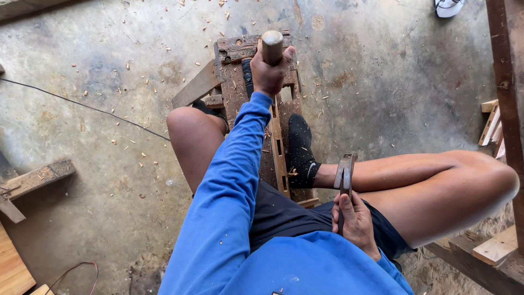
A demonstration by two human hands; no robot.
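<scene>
Now both hands hold tools over a wooden slat.
Left hand [269, 74] grips a chisel handle [272, 46] upright; right hand [356, 221] grips a hammer [344, 173] near the lap. Slat [278, 150] lies under the sock foot [300, 150]; bare floor [98, 109] all around.

A round-ended wooden chisel handle [272, 46] stands near-upright at upper centre over a narrow slotted wooden slat [277, 147] on a worn wooden bench [233, 82], while a steel claw hammer [344, 177] points upward at lower right.
</scene>
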